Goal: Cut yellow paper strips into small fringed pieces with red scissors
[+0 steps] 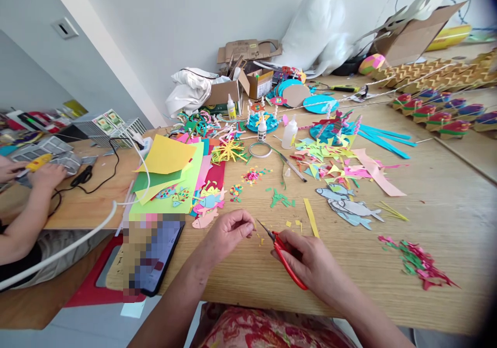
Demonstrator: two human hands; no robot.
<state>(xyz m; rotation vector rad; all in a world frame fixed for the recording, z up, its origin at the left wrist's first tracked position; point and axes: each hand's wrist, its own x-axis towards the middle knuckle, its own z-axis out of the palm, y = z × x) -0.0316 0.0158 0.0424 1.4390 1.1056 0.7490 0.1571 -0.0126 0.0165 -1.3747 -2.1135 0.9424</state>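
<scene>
My right hand (305,260) is closed around the red handles of a pair of scissors (287,262), whose blades point up and left toward my left hand (235,231). Thumb and forefinger of that left hand are pinched together, with a thin sliver of yellow paper (255,226) just showing at the tips. Small yellow paper bits (288,223) lie on the table around the blades. Beyond the scissors lies a longer yellow paper strip (311,217). Left of my left hand are several paper fish cutouts (205,218).
Coloured paper sheets (166,154) and a phone (165,260) lie at left. Green snippets (280,199), grey-blue paper fish (349,207) and pink-green shreds (417,262) are spread about. Glue bottles (289,134) stand farther back. Another person's hand (48,174) works at the neighbouring table.
</scene>
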